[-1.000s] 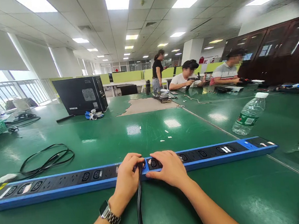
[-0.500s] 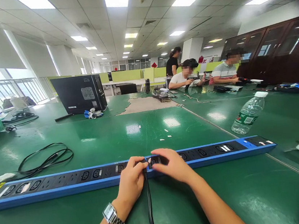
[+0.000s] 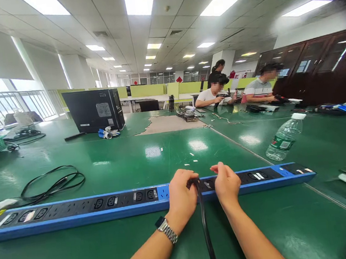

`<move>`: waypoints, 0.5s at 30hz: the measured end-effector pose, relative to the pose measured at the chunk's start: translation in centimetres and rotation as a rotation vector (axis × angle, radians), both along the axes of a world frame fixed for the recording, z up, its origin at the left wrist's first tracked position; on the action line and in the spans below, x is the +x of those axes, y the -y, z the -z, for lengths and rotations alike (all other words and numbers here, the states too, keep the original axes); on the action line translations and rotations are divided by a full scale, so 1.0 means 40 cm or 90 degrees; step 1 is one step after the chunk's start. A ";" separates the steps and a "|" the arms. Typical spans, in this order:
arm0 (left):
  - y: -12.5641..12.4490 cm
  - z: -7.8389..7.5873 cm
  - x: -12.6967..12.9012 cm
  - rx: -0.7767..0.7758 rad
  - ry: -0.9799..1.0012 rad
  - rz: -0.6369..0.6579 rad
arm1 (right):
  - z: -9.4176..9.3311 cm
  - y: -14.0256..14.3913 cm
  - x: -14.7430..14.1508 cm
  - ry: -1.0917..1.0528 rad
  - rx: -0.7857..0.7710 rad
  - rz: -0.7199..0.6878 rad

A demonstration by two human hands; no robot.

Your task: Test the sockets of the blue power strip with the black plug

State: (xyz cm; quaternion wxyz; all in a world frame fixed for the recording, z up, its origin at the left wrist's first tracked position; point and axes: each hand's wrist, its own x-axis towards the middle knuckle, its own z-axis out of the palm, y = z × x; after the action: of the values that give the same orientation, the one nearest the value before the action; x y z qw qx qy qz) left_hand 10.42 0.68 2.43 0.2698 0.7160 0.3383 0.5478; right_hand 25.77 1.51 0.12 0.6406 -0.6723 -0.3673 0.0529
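A long blue power strip [image 3: 75, 210] with a black socket face lies across the near edge of the green table [image 3: 151, 157], and both hands rest on its right half. The left hand [image 3: 181, 195] is curled shut around the plug end of a black cable [image 3: 205, 226], held at the strip's face; the cable runs back toward the camera between the forearms. A metal wristwatch [image 3: 167, 229] sits on the left wrist. The right hand [image 3: 227, 184] is loosely closed, fingertips pressed on the strip just beside the plug, gripping nothing that can be made out. Small white labels sit by several sockets, their print too small to read. A clear water bottle [image 3: 283, 138] with a green label lies tilted right of the strip; its writing is not legible. A coil of black wire [image 3: 54, 186] lies to the left, and a black computer case [image 3: 95, 110] with a pale sticker stands farther back. Seated people [image 3: 234, 90] work at the far end.
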 end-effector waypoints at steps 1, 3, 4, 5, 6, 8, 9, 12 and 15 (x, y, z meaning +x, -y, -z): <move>-0.006 0.010 0.023 -0.028 -0.008 -0.005 | 0.002 0.000 0.003 0.009 -0.004 -0.006; -0.017 0.027 0.050 -0.060 -0.025 -0.018 | 0.005 0.000 0.008 0.024 -0.017 -0.013; -0.022 0.033 0.057 -0.065 -0.033 -0.022 | 0.005 -0.001 0.009 0.029 -0.024 -0.014; -0.026 0.035 0.059 -0.064 -0.041 -0.024 | 0.006 -0.001 0.009 0.031 -0.029 -0.015; -0.028 0.035 0.059 -0.061 -0.048 -0.024 | 0.005 -0.001 0.009 0.034 -0.032 -0.016; -0.030 0.031 0.057 -0.051 -0.071 -0.021 | 0.002 0.000 0.006 0.037 -0.036 -0.017; -0.028 0.028 0.057 -0.043 -0.088 -0.017 | 0.000 0.001 0.005 0.037 -0.038 -0.018; -0.019 0.023 0.057 0.001 -0.166 0.009 | -0.004 0.003 0.002 0.037 -0.039 -0.022; -0.007 0.031 0.050 0.045 -0.232 0.017 | -0.004 0.004 0.001 0.044 -0.031 -0.019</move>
State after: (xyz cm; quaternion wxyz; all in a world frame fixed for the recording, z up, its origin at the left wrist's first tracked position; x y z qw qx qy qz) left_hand 12.44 0.96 1.20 0.1860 0.8166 0.3527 0.4173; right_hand 25.81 1.37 0.30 0.6099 -0.6836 -0.3980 0.0485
